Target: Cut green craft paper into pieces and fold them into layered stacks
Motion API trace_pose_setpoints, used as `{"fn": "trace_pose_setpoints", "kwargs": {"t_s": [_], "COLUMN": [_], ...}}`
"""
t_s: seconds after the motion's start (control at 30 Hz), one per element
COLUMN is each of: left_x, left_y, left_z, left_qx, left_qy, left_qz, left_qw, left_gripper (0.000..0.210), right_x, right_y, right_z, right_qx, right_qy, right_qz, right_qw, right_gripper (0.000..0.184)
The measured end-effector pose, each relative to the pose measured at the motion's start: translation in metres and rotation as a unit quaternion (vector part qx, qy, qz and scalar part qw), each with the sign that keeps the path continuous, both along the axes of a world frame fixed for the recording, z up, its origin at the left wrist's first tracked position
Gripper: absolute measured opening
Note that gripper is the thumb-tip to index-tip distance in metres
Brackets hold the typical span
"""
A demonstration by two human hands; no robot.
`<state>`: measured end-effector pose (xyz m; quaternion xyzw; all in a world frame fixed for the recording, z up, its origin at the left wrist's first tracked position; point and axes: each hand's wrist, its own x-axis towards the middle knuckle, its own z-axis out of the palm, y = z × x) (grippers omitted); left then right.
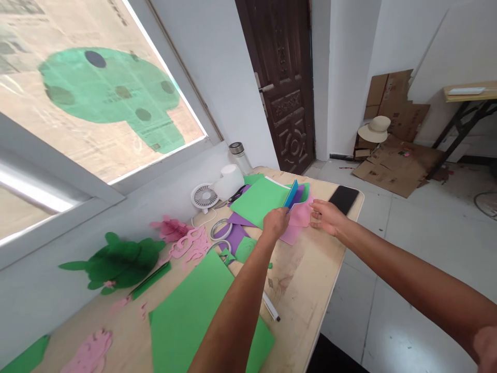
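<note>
Blue piece (291, 194) has its lower end hidden by the left hand (276, 223).

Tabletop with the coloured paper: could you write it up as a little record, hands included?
Surface: wooden table
Left hand: gripping a flat blue item
Right hand: fingers spread, beside a pink sheet; contact unclear
Near left hand: green sheet, purple paper
Near right hand: flat black object
Wall side: small white fan, clear bottle
Nearest the camera: another large green sheet, white pen
</note>
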<state>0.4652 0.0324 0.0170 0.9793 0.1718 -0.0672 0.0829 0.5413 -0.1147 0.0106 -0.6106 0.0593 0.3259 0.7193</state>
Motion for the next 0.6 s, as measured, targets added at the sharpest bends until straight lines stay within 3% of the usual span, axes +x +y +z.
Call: {"fn": "trace_pose_setpoints", "kwargs": {"t_s": [0.27,0.6], "left_x": [-0.001,-0.004], "left_y": [0.002,0.012], "left_z": [-0.001,0.006], "left_qx": [-0.005,0.001], "left_qy": [-0.009,-0.028], "left_qz": [-0.008,-0.022], "left_qw": [1.0,0.999], "left_gripper": [0.029,0.03], "right_x": [-0.001,-0.005], "right_y": [0.013,0.022], "right_z": [-0.002,-0.011], "right_qx": [0.052,0.033], "right_qy": [0.091,0.065], "right_qz": [-0.033,-0.01], "right_qw": [0.994,0.997], "right_gripper": [0.03,0.033]}}
